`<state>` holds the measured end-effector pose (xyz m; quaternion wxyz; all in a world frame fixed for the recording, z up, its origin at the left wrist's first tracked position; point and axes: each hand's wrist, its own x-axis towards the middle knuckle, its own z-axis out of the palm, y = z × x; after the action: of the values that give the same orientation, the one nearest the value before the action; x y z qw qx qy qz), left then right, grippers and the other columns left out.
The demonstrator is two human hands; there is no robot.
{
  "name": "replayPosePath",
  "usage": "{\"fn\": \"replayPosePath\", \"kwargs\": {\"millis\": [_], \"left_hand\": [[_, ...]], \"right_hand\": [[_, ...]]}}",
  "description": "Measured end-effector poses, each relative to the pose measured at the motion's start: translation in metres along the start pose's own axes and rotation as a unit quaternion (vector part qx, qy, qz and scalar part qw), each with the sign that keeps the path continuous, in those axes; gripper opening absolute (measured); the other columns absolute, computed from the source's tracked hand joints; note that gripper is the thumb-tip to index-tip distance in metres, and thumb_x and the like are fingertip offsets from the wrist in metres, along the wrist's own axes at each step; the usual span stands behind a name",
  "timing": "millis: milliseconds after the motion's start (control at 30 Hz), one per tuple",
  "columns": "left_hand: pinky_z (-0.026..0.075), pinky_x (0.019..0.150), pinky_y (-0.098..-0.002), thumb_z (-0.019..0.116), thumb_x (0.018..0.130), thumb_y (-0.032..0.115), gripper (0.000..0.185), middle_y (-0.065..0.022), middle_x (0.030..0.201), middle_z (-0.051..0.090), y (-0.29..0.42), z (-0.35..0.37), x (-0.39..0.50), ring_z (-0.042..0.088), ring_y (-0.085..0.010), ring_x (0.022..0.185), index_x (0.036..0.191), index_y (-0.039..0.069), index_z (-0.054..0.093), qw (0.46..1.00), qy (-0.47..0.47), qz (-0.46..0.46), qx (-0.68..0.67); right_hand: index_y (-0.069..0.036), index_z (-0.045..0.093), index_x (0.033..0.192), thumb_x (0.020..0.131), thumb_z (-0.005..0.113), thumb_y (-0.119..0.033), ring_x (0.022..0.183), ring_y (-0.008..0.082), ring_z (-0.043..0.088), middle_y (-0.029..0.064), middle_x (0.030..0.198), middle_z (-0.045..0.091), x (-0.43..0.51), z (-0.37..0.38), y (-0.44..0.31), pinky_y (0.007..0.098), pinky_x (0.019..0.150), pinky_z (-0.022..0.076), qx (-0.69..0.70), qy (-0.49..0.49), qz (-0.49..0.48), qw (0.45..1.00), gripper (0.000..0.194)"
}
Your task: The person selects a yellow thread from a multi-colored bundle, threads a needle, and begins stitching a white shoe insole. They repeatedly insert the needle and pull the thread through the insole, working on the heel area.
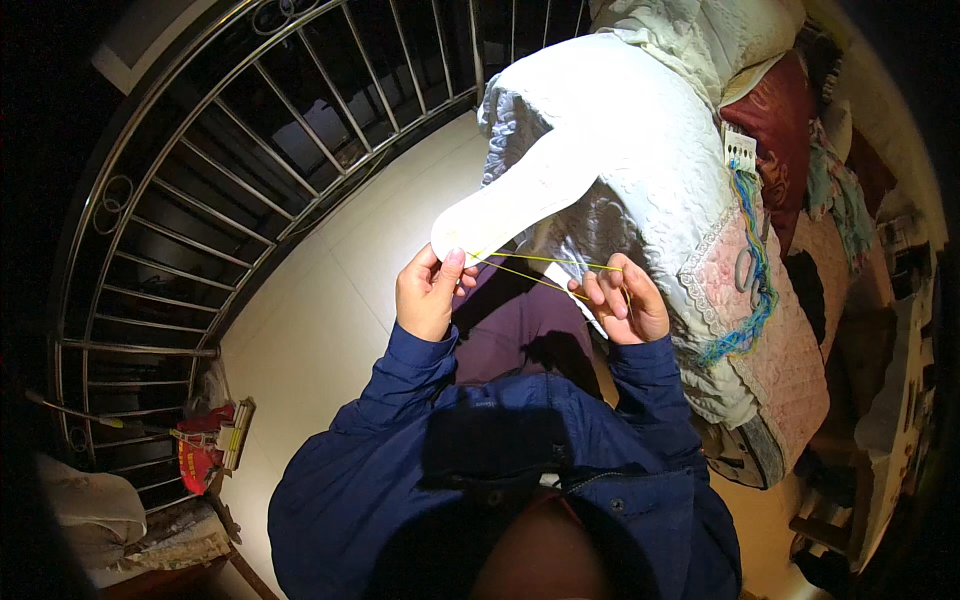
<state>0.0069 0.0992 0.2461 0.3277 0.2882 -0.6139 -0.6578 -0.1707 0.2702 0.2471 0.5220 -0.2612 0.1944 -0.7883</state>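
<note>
My left hand (430, 291) pinches the near end of a white shoe insole (525, 191), thumb on top and fingers beneath. The insole slants away to the upper right, and faint markings show on it. From the edge by my left thumb, two strands of yellow-green thread (551, 260) run across to my right hand (628, 301). They look taut, and the thread passes around the bent fingers of that hand. Whether a needle is there is too small to tell.
A white quilted cover (667, 195) drapes the seat ahead. On it lie a pink quilted pad (787, 352), a skein of blue and green threads (759, 300) hanging from a punched card (740, 150), and a red cushion (776, 131). Metal railings (292, 97) curve at left, near a mop (236, 435).
</note>
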Motion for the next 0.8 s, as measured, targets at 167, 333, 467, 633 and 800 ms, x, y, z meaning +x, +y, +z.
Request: {"fn": "replayPosePath", "kwargs": {"millis": [167, 333, 467, 633, 800], "left_hand": [[0.044, 0.059, -0.0215, 0.056, 0.094, 0.024, 0.024, -0.0063, 0.080, 0.065, 0.002, 0.000, -0.002, 0.059, -0.0102, 0.068, 0.096, 0.001, 0.061, 1.000, -0.005, 0.003, -0.003], [0.044, 0.059, -0.0216, 0.056, 0.093, 0.024, 0.024, -0.0064, 0.080, 0.065, 0.002, 0.002, -0.003, 0.059, -0.0104, 0.068, 0.095, 0.001, 0.061, 1.000, -0.007, 0.002, 0.002], [0.044, 0.059, -0.0215, 0.056, 0.093, 0.025, 0.024, -0.0062, 0.080, 0.065, 0.003, 0.001, -0.002, 0.060, -0.0105, 0.067, 0.094, 0.002, 0.061, 1.000, -0.009, 0.002, 0.003], [0.044, 0.059, -0.0215, 0.056, 0.094, 0.027, 0.025, -0.0058, 0.080, 0.064, 0.005, 0.000, -0.004, 0.060, -0.0103, 0.067, 0.094, 0.002, 0.061, 1.000, -0.009, 0.002, 0.005], [0.044, 0.059, -0.0214, 0.056, 0.094, 0.027, 0.025, -0.0057, 0.080, 0.064, 0.007, 0.002, -0.005, 0.060, -0.0102, 0.067, 0.094, 0.002, 0.061, 1.000, -0.011, 0.006, -0.002]], "right_hand": [[-0.004, 0.054, 0.091, 0.088, 0.056, -0.018, 0.075, 0.0187, 0.052, 0.0108, 0.079, 0.055, -0.002, 0.006, 0.003, 0.0389, 0.093, 0.0390, 0.012, 0.020, -0.008, 1.000, 0.015], [-0.004, 0.054, 0.097, 0.087, 0.055, -0.015, 0.059, 0.0122, 0.049, 0.0107, 0.084, 0.056, 0.000, 0.013, 0.007, 0.0377, 0.089, 0.0403, 0.094, 0.005, 0.013, 0.995, 0.015], [-0.002, 0.054, 0.106, 0.090, 0.051, -0.014, 0.042, 0.0078, 0.039, 0.0046, 0.068, 0.053, -0.001, 0.015, 0.009, 0.0359, 0.083, 0.0432, 0.148, -0.013, 0.018, 0.989, 0.021], [0.003, 0.052, 0.114, 0.092, 0.049, -0.014, 0.047, 0.0095, 0.043, 0.0052, 0.064, 0.053, -0.003, 0.015, 0.006, 0.0326, 0.079, 0.0455, 0.080, 0.008, 0.018, 0.997, 0.028], [0.003, 0.054, 0.104, 0.092, 0.053, -0.013, 0.076, 0.0220, 0.065, 0.0200, 0.085, 0.066, -0.007, 0.013, 0.005, 0.0294, 0.075, 0.0511, -0.030, 0.092, 0.025, 0.995, 0.020]]}}
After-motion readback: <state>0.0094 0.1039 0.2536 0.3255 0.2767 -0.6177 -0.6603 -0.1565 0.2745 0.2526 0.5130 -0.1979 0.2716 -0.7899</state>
